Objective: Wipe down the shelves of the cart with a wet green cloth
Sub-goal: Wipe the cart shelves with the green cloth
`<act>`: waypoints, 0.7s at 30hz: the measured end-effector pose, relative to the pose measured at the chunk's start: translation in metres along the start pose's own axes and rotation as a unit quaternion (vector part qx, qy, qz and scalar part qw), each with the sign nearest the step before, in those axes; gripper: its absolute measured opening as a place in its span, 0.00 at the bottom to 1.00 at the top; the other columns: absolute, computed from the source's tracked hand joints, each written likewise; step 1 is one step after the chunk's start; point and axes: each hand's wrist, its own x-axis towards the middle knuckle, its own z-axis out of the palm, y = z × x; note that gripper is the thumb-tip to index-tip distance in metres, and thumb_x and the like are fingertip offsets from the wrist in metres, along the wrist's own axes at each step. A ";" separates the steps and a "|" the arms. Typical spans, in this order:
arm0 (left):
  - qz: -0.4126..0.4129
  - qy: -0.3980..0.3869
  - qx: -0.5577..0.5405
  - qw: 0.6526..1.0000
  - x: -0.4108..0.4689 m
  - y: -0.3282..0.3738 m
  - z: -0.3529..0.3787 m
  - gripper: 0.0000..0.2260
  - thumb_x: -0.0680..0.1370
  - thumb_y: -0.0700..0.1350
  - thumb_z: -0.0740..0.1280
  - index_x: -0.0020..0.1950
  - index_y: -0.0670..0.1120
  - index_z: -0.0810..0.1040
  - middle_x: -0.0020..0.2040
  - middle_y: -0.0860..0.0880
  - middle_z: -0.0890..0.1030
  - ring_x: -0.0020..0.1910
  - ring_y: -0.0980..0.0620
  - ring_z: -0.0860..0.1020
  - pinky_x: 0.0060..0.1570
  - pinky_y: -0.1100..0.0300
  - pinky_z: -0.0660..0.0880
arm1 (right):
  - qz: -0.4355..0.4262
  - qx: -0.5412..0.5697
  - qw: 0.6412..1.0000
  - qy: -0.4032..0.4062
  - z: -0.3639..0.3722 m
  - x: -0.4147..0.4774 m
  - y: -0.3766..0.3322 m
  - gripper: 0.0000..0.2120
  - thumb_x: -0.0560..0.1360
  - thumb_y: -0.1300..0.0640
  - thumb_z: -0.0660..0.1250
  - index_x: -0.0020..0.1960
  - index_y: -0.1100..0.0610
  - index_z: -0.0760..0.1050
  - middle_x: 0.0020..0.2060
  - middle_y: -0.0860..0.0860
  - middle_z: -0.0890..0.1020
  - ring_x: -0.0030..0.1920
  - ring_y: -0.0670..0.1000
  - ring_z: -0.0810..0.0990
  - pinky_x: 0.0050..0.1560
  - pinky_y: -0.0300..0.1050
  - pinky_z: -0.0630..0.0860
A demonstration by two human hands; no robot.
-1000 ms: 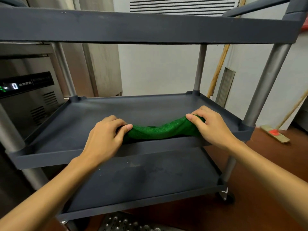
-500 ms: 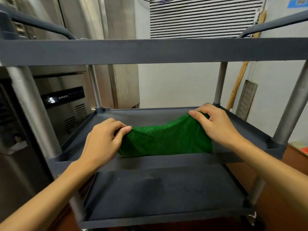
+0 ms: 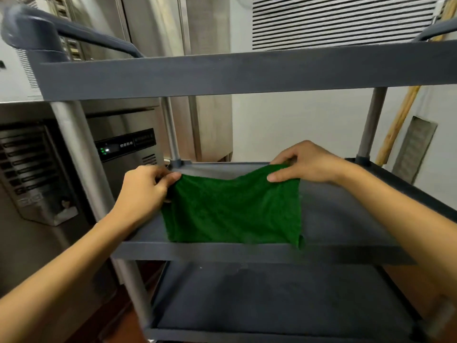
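A dark grey three-shelf cart [image 3: 247,73] fills the view. The green cloth [image 3: 235,211] hangs spread out above its middle shelf [image 3: 346,214], its lower edge reaching the shelf's front rim. My left hand [image 3: 146,189] pinches the cloth's upper left corner. My right hand [image 3: 306,164] pinches the upper right corner. The bottom shelf [image 3: 272,298] lies below, dusty and bare.
A stainless steel appliance [image 3: 123,144] with a lit control panel stands left of the cart. Tall steel doors [image 3: 197,26] rise behind. A wooden pole [image 3: 398,122] and a vent grille [image 3: 413,147] lean on the white wall at right. The cart handle [image 3: 74,33] curves at upper left.
Both hands have lifted the cloth from a bunched strip on the middle shelf and spread it open into a hanging sheet. My view has risen and shifted left.
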 end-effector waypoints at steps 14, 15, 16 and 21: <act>-0.046 0.017 0.054 0.997 0.140 -0.049 0.028 0.09 0.79 0.43 0.71 0.50 0.38 0.86 0.48 0.41 0.86 0.45 0.49 0.82 0.45 0.63 0.73 | 0.026 -0.148 0.978 0.148 -0.002 0.151 0.021 0.08 0.75 0.57 0.72 0.52 0.55 0.84 0.52 0.52 0.85 0.42 0.44 0.78 0.47 0.35 0.69; -0.046 0.026 0.065 0.996 0.157 -0.050 0.026 0.09 0.79 0.43 0.70 0.52 0.38 0.86 0.51 0.41 0.85 0.50 0.47 0.82 0.48 0.64 0.72 | 0.012 -0.159 0.968 0.193 -0.002 0.166 0.017 0.08 0.75 0.57 0.70 0.52 0.56 0.85 0.52 0.54 0.85 0.46 0.47 0.80 0.49 0.35 0.68; -0.050 0.033 0.075 0.995 0.174 -0.051 0.024 0.10 0.79 0.43 0.70 0.54 0.39 0.85 0.53 0.41 0.85 0.54 0.46 0.81 0.49 0.66 0.70 | 0.001 -0.180 0.956 0.231 0.001 0.182 0.013 0.09 0.76 0.57 0.68 0.52 0.57 0.85 0.52 0.55 0.85 0.51 0.52 0.81 0.50 0.37 0.67; -0.042 0.118 0.055 0.991 0.225 -0.070 0.020 0.09 0.79 0.39 0.70 0.56 0.37 0.82 0.56 0.44 0.82 0.48 0.57 0.78 0.43 0.82 0.67 | -0.049 -0.179 0.914 0.362 0.030 0.229 0.013 0.11 0.78 0.57 0.64 0.55 0.57 0.83 0.54 0.57 0.84 0.58 0.59 0.79 0.53 0.41 0.66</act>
